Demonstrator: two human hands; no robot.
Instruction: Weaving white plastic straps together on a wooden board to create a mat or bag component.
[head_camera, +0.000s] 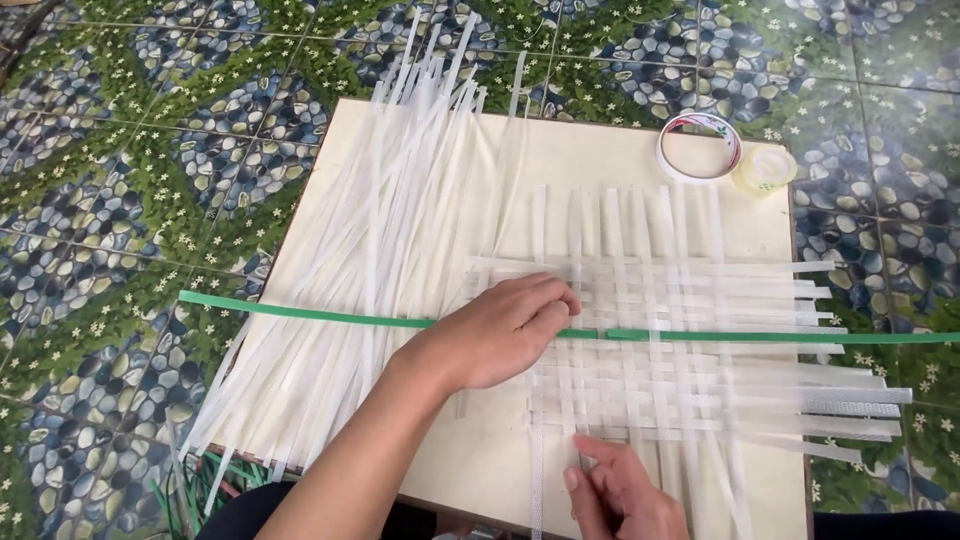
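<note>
Left hand (505, 335): lay palm down, fingers loosely curled, flat on woven white strip mat (650, 350); pressed green strip (300, 312) at mat's left edge; nothing gripped.
Right hand (620, 490): at mat's lower edge, fingers extended, tips on white strips; grip not discernible.
Green strip: ran across board (480, 470), threaded through weave mid-mat.
Loose white strips (390, 200): fanned pile, left half of board, just beside mat.
Tape rolls (725, 150): two, touching, board's far right corner.
Patterned tile floor (120, 180): beneath board.
</note>
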